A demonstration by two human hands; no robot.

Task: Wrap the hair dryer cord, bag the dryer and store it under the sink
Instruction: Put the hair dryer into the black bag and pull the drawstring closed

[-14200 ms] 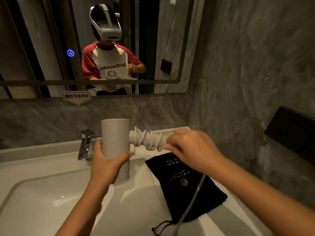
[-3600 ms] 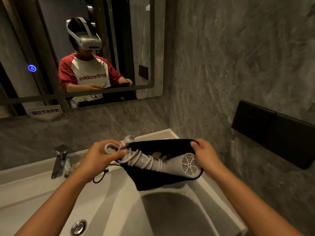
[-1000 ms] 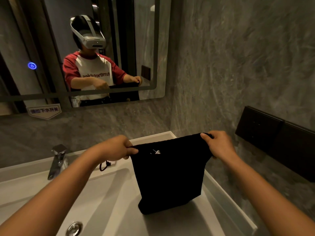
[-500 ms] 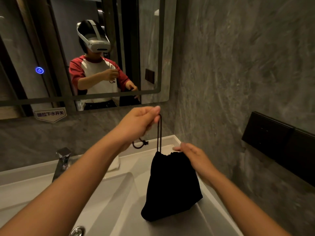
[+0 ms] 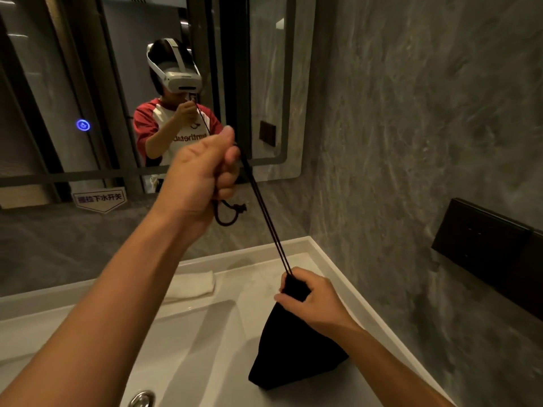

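Since half a second ago the left hand has risen toward 11 o'clock, its grip clamped on the drawstring, now taut. Right hand has its grip clamped round the gathered neck of the black bag, which stands on the counter at the sink's 3 o'clock edge.

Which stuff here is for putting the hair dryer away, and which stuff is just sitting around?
For the job:
black bag, neck held shut by the right hand
drawstring, pulled tight by the left hand

Just sitting around:
folded white cloth on the counter
mirror
sink
black wall panel
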